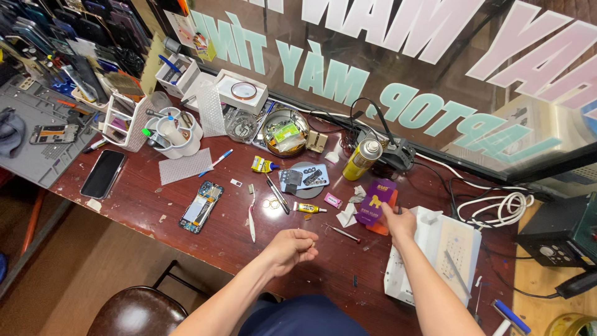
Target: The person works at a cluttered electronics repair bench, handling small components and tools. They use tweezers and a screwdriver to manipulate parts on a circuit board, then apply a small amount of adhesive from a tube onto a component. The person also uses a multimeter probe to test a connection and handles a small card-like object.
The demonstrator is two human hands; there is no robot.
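Purple packet (375,201), flat and rectangular with a yellow animal shape on its face, lies tilted on the dark red bench (217,239), over an orange piece. The right hand (400,223) reaches to its lower right corner, fingers touching the edge; whether they pinch it I cannot tell. The left hand (291,247) hovers above the bench nearer the person, fingers curled loosely inward, and I cannot make out anything in it.

Nearest of all, a brown round stool (138,311) stands below the bench edge. To the right of the right arm lies a white tray (435,255) with a thin tool on it. On the bench to the left sit an opened phone (201,206) showing its blue insides and a black phone (103,173) face up. Between them and the packet lie a toothbrush (251,214), a small yellow glue tube (309,208) and crumpled white tissue (348,213).

Farther back stand a yellow spray can (361,159), a round metal dish (285,132) and a white cup holder (174,134) with tools. A grey work mat (37,134) fills the far left. Behind everything runs a glass pane (398,56) with large pale pink and green lettering seen mirrored.
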